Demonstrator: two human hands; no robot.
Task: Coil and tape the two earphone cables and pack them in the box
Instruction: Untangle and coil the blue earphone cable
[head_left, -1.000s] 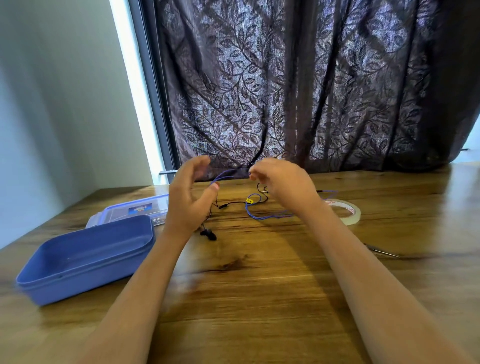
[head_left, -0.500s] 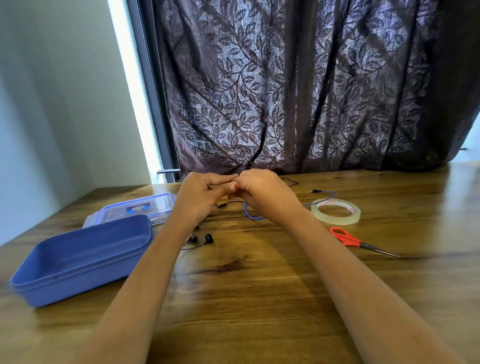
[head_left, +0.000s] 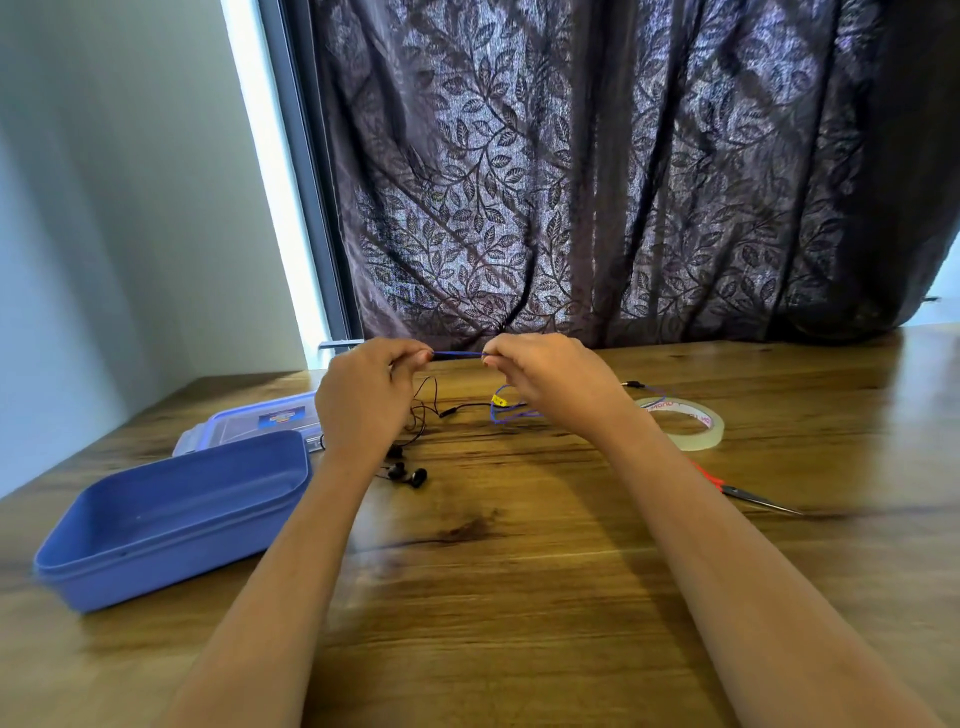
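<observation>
A thin blue earphone cable (head_left: 458, 355) is stretched taut between my left hand (head_left: 363, 400) and my right hand (head_left: 556, 384), both pinching it above the wooden table (head_left: 519, 571). More of the blue cable loops on the table below my right hand, with a small yellow tag (head_left: 498, 400). A black earphone cable (head_left: 457, 410) lies under my left hand, its black earbuds (head_left: 408, 474) by my left wrist. The open blue box (head_left: 171, 514) stands at the left, empty. A roll of clear tape (head_left: 683, 422) lies to the right.
The box's clear lid with blue rim (head_left: 254, 423) lies behind the box. Red-handled scissors (head_left: 748, 493) rest at the right, partly hidden by my right forearm. A dark leaf-patterned curtain (head_left: 597, 182) hangs behind the table's far edge.
My hands, which had come together half a second ago, have drawn apart, pulling a short length of blue cable tight between them. The earbuds lie in nearly the same spot.
</observation>
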